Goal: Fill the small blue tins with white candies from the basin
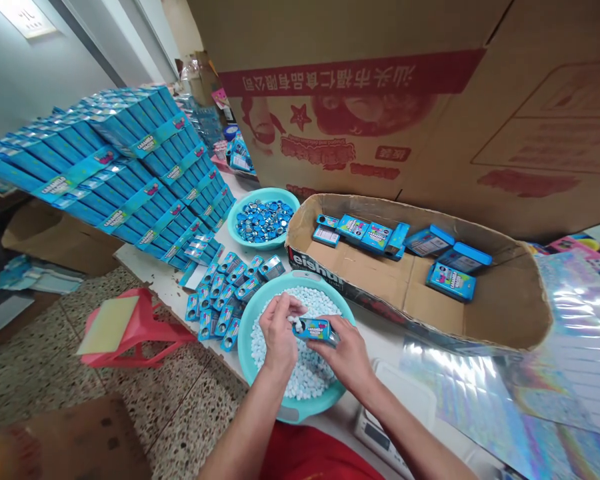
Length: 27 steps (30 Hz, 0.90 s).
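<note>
My right hand (347, 353) grips a small blue candy box (316, 329) that lies tilted on its side, its round opening facing left. At that opening my left hand (281, 331) pinches several white candies (296, 323) between curled fingers. Both hands hover over a turquoise basin (250, 373) filled with small white candies (305, 383). Left of the basin, several blue boxes with round holes (225, 297) stand close together on the table.
Behind stands a turquoise bowl (233, 230) of shiny blue caps (265, 220). A shallow cardboard tray (517, 327) holds several blue boxes. Stacked blue cartons (145, 180) rise at left. A white scale (380, 430) sits by my right forearm; a red stool (150, 333) is left.
</note>
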Tool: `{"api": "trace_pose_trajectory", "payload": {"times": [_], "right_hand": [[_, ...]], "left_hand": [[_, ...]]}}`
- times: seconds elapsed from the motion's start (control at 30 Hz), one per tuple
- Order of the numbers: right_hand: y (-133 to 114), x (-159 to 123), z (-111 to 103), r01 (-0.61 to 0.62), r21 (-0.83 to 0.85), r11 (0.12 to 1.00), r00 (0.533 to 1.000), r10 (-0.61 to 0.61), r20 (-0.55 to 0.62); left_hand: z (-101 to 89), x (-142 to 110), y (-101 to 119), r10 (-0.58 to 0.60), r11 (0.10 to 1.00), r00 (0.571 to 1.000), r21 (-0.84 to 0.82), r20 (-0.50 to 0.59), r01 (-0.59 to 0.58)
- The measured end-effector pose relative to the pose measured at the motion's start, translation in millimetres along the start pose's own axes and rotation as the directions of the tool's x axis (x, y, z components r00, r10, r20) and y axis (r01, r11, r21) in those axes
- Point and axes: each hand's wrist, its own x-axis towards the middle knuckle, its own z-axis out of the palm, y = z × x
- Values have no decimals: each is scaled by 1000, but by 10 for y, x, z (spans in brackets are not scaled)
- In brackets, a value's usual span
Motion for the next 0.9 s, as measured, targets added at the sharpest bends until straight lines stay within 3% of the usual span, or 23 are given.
{"api": "trace_pose_trajectory", "payload": {"times": [0.13, 0.27, 0.43, 0.5, 0.53, 0.6, 0.67, 0.77, 0.83, 0.9], "right_hand": [[-47, -8, -23, 43, 39, 998, 999, -42, -23], [-12, 46, 46, 51, 42, 998, 997, -49, -57], [116, 118, 133, -9, 137, 991, 998, 17, -55], [143, 92, 92, -44, 205, 978, 997, 57, -56], [150, 71, 55, -61, 236, 970, 996, 76, -55], [152, 24, -37, -88, 277, 957, 993, 106, -53], [144, -16, -135, -102, 290, 952, 990, 127, -68], [122, -53, -261, -101, 290, 952, 987, 132, -88], [113, -66, -316, -88, 282, 955, 987, 121, -103], [120, -73, -343, -81, 262, 962, 986, 116, -120]], "left_hand": [[-9, -44, 42, 77, 997, 995, -21, 57, -76], [16, -72, 77, 128, 992, 991, 0, 48, -128], [-85, 156, -5, 140, 988, 990, -61, 1, -140], [-230, 344, -148, 152, 988, 987, 39, -59, -150], [-314, 440, -252, 155, 974, 986, 178, -59, -142], [-470, 596, -509, 130, 832, 991, 541, 25, -123], [-561, 659, -783, 53, 639, 987, 754, 154, -153], [-554, 576, -1083, -30, 514, 969, 835, 245, -196], [-512, 475, -1165, -101, 431, 962, 882, 255, -189], [-493, 401, -1176, -158, 405, 959, 901, 237, -156]]}}
